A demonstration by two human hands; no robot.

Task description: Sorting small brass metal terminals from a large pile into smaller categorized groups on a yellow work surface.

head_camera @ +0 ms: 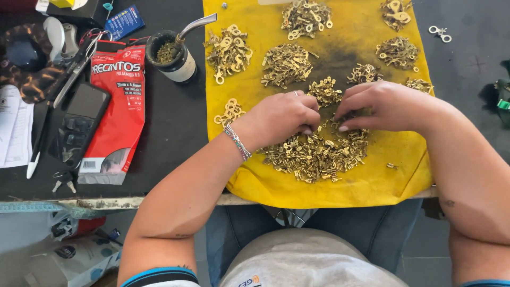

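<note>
Both hands rest knuckles-up on the big heap of brass terminals (313,151). The left hand (281,118) has its fingers curled under and pinched together on pieces at the heap's top edge; the right hand (380,106) does the same just beside it, fingertips bent down into the brass. Exactly which pieces each hand nips cannot be made out, as the fingers hide them. The heap lies at the near middle of the yellow cloth (372,186), close to the table's front edge.

The dark worktable (175,127) carries everything. The yellow cloth covers its middle and hangs slightly over the front, stained dark grey toward its centre. On it, beyond the hands, lie smaller sorted piles of brass pieces: ring-shaped ones (229,53) at the left, finer ones (287,65) in the middle, and more along the far and right edges.

Left of the cloth lies a long red plastic packet (114,106) with white lettering, a black label panel and a barcode patch at its near end. Touching its left side is a black phone (79,125), face up. Beyond the packet stands a dark round cup (172,56) with a pale band and a metal straw. A small blue card (123,22) lies at the far edge, and white printed paper (13,127) lies at the table's far left.
</note>
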